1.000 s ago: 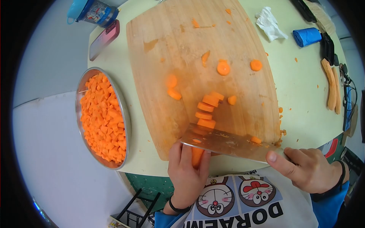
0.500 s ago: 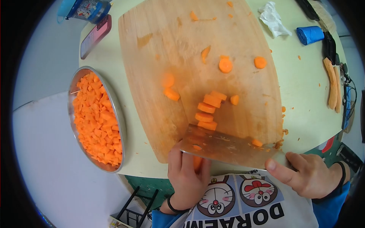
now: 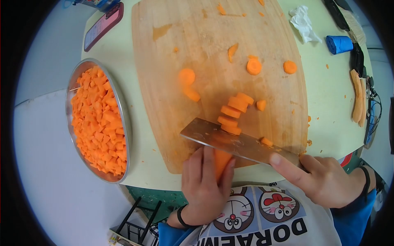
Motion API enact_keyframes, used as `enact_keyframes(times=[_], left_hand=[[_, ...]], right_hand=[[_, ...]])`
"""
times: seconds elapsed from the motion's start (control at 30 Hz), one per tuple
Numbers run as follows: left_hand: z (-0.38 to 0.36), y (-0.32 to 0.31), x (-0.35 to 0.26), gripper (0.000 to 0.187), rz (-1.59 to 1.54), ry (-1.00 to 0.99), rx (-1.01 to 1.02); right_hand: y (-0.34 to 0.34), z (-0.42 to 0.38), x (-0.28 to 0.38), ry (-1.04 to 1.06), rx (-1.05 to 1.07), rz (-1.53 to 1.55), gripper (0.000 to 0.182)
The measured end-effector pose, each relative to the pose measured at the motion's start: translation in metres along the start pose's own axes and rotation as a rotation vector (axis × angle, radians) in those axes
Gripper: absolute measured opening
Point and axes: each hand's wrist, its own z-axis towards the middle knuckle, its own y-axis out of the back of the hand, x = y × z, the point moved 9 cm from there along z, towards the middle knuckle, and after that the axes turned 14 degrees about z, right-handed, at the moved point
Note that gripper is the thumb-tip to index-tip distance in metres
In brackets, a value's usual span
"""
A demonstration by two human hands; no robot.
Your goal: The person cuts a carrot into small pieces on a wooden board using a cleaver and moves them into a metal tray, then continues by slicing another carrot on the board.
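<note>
My left hand (image 3: pixel 205 184) is closed around a peeled carrot (image 3: pixel 222 162) at the near edge of the wooden cutting board (image 3: pixel 164 57). In my right hand (image 3: pixel 320 180) is a broad cleaver (image 3: pixel 230 141), its handle mostly hidden by the fingers and the index finger stretched along the blade. The blade lies across the carrot's far end, close to my left fingertips. Just beyond it, several thick carrot slices (image 3: pixel 230 111) lean in a row. Other carrot rounds (image 3: pixel 254 66) and scraps are scattered farther up the board.
A metal bowl (image 3: pixel 126 135) heaped with diced carrot (image 3: pixel 98 123) stands left of the board. Behind it lies a phone (image 3: pixel 104 27). To the right are a crumpled tissue (image 3: pixel 304 23), a blue roll (image 3: pixel 339 44) and peeled carrots (image 3: pixel 358 96) near the table edge.
The cleaver has shifted left and away from me, its blade now angled across the carrot. More of the carrot shows beside my left fingers. The whole view has shifted slightly.
</note>
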Motion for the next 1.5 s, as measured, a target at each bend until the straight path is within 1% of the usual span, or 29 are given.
enact_keyframes(times=[0.07, 0.2, 0.3, 0.37, 0.47, 0.57, 0.6, 0.67, 0.77, 1.07, 1.2, 1.27, 1.37, 1.5], left_hand=[[-0.001, 0.002, -0.003, 0.046, 0.047, 0.004, -0.019], [-0.001, 0.002, -0.001, 0.047, 0.038, 0.029, -0.042], [-0.001, 0.004, 0.000, 0.051, 0.015, 0.021, -0.034], [-0.003, -0.004, 0.007, 0.056, -0.104, 0.125, 0.108], [-0.007, 0.003, 0.001, 0.062, -0.067, 0.094, 0.116], [-0.012, 0.002, 0.006, 0.061, -0.042, 0.144, 0.136], [-0.013, -0.001, 0.007, 0.061, -0.041, 0.144, 0.135], [-0.014, -0.002, 0.007, 0.058, 0.024, 0.090, 0.047], [-0.015, -0.003, 0.004, 0.055, 0.031, 0.104, 0.054], [-0.019, -0.006, 0.003, 0.052, 0.068, 0.065, 0.032], [-0.020, -0.008, 0.002, 0.050, 0.047, 0.065, 0.067], [-0.020, -0.007, 0.001, 0.050, 0.056, 0.067, 0.051], [-0.019, -0.007, 0.000, 0.049, 0.040, 0.060, 0.054], [-0.020, -0.007, 0.000, 0.049, 0.074, 0.053, 0.054]], right_hand=[[-0.007, 0.006, 0.001, -0.093, 0.215, 0.055, 0.079], [-0.009, 0.004, 0.002, -0.081, 0.189, 0.013, 0.081], [-0.001, 0.004, -0.002, -0.059, 0.114, 0.026, 0.082], [0.003, 0.002, -0.003, -0.050, 0.107, 0.038, 0.083], [0.010, -0.008, 0.001, -0.015, 0.064, 0.050, 0.085], [0.014, -0.023, 0.003, 0.011, 0.059, 0.059, 0.086], [0.014, -0.027, 0.002, 0.011, 0.058, 0.059, 0.086], [0.014, -0.033, 0.000, 0.004, 0.050, 0.079, 0.087], [0.009, -0.040, -0.004, 0.000, -0.002, 0.070, 0.082], [0.002, -0.042, -0.001, 0.059, 0.043, 0.091, 0.084], [0.001, -0.042, 0.002, 0.072, 0.058, 0.106, 0.084], [-0.001, -0.041, 0.000, 0.046, 0.074, 0.067, 0.078], [0.000, -0.041, 0.000, 0.068, 0.065, 0.078, 0.074], [0.000, -0.041, -0.001, 0.061, 0.067, 0.060, 0.074]])
